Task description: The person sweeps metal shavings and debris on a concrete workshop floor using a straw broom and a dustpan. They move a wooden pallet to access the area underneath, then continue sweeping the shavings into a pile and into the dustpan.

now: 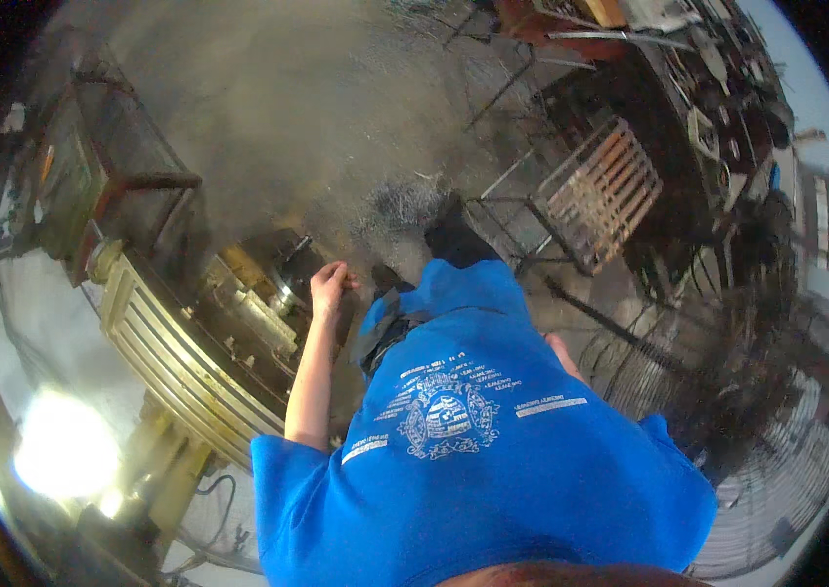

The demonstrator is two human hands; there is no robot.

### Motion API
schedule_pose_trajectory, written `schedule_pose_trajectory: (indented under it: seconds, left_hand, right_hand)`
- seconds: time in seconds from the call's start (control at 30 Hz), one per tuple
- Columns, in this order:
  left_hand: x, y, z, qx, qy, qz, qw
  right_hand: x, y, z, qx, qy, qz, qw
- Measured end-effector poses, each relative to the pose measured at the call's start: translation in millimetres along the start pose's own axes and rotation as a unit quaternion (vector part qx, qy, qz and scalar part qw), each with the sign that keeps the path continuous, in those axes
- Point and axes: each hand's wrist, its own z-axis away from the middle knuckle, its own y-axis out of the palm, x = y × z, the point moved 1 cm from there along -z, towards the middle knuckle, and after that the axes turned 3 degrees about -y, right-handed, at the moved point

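My left arm reaches forward beside a metal machine, and my left hand (333,284) has its fingers curled closed. Whether anything small is inside them is hidden. Close to its left sits a round metal part with a short handle (286,286), apart from the fingers as far as I can see. A slotted metal machine table (179,357) runs alongside my left forearm. On my other side only a strip of bare skin of my right arm or hand (563,356) shows past my blue shirt (492,470); its fingers are hidden.
A slatted chair (605,191) stands ahead on the right, before a workbench strewn with tools (713,108). A large caged fan (766,430) is at my right. A rusty metal frame stand (150,181) stands at far left. A bright lamp (67,445) glares at lower left.
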Motion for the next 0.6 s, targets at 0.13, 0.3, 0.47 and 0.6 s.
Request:
schedule_pose_trajectory:
  seconds: [0.13,0.3,0.47,0.6]
  left_hand:
    - [6,-7,1,-0.092,-0.016,0.033,0.995]
    - [2,25,-12,-0.111,-0.098,0.002,0.989]
    - [-46,60,-45,-0.110,-0.074,0.009,0.991]
    - [-80,53,-91,-0.092,-0.068,-0.024,0.993]
  right_hand:
    - [77,32,-35,-0.001,0.040,-0.027,0.999]
    - [160,49,-71,-0.021,0.067,-0.045,0.997]
    - [199,56,-94,-0.032,0.075,-0.053,0.995]
    - [209,68,-107,-0.037,0.083,-0.062,0.994]
